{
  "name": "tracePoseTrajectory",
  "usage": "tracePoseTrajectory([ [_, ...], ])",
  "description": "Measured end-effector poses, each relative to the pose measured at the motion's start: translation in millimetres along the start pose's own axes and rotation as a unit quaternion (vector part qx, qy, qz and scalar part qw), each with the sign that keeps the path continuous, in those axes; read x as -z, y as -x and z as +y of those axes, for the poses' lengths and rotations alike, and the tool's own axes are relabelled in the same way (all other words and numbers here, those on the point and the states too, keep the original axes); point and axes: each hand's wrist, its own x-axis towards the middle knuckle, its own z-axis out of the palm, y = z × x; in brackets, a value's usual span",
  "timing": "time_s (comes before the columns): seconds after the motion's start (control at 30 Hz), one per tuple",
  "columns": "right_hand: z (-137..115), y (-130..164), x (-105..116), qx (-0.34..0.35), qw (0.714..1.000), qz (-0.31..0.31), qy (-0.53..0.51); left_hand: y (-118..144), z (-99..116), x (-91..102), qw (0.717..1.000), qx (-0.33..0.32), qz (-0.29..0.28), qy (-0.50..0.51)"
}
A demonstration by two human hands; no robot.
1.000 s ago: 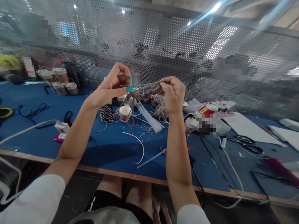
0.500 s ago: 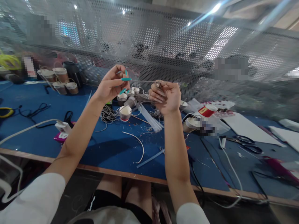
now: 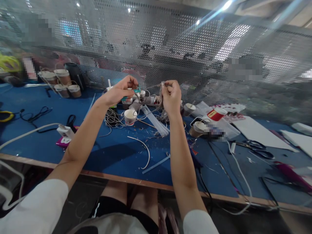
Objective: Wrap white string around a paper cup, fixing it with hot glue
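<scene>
Both hands are raised over the middle of the blue table. My left hand (image 3: 125, 89), with long teal nails, is pinched on a thin string (image 3: 154, 86) that stretches across to the other hand. Between thumb and fingertips, my right hand (image 3: 172, 97) grips the string too, where a grey-brown loop hangs down. Just below the hands stand small paper cups, one of them a white cup (image 3: 130, 116) with its mouth upward. A tangled bundle of grey string (image 3: 113, 117) lies to its left, and clear plastic strips (image 3: 157, 123) lie to its right.
Cups with string handles (image 3: 62, 78) stand back left beside a dark bottle (image 3: 74, 74). A white charger plug (image 3: 65, 131) sits left. To the right are a lidded cup (image 3: 198, 129), a red-and-white cup (image 3: 216, 114) and scissors (image 3: 258, 146). A perforated metal screen (image 3: 156, 42) rises behind.
My right hand has turned more upright, and a string loop now shows hanging from it. My left hand has shifted slightly right and down. The string between them looks less taut.
</scene>
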Motion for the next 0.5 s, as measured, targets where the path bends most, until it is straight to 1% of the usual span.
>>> tracePoseTrajectory([
  [0.1,-8,2,0,-0.083,0.993,-0.078,-0.015,1,3,1.2,0.995,0.005,-0.003,-0.1],
  [0.17,-12,2,0,-0.13,0.981,-0.133,-0.053,0,4,3.0,0.983,0.009,-0.023,-0.183],
  [0.2,-13,2,1,-0.142,0.976,-0.147,-0.076,0,4,4.1,0.974,0.013,-0.037,-0.223],
  [0.27,-14,1,5,-0.153,0.969,-0.15,-0.125,-2,5,7.0,0.955,0.025,-0.07,-0.286],
  [0.33,-15,1,11,-0.159,0.963,-0.144,-0.165,-3,6,10.2,0.943,0.035,-0.092,-0.317],
  [0.4,-16,0,17,-0.169,0.957,-0.145,-0.183,-2,6,12.8,0.937,0.046,-0.09,-0.335],
  [0.5,-19,0,20,-0.174,0.96,-0.132,-0.175,-1,2,13.7,0.923,0.051,-0.06,-0.375],
])
